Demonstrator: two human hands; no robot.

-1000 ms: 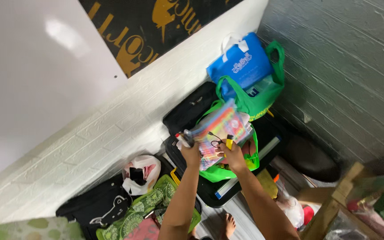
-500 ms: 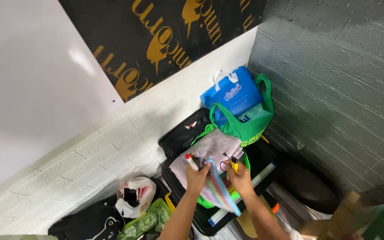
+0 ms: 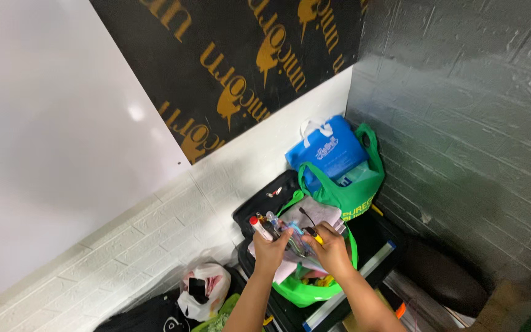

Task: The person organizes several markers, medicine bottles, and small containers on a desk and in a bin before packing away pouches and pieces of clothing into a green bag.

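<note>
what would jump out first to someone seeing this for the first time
The two hands at bottom centre: the left hand grips a white marker with a red cap, the right hand a yellow pen, over a bright green bag. Behind them, a blue bag stands in the grey wall corner.

Floor (image 3: 456, 316), black bags (image 3: 149, 315), white plastic bag (image 3: 201, 294), prob. open black suitcase (image 3: 373, 246)

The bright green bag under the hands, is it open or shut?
Open. The bright green bag gapes at the top, with papers and small items showing inside; the left hand and right hand hold things above it.
</note>
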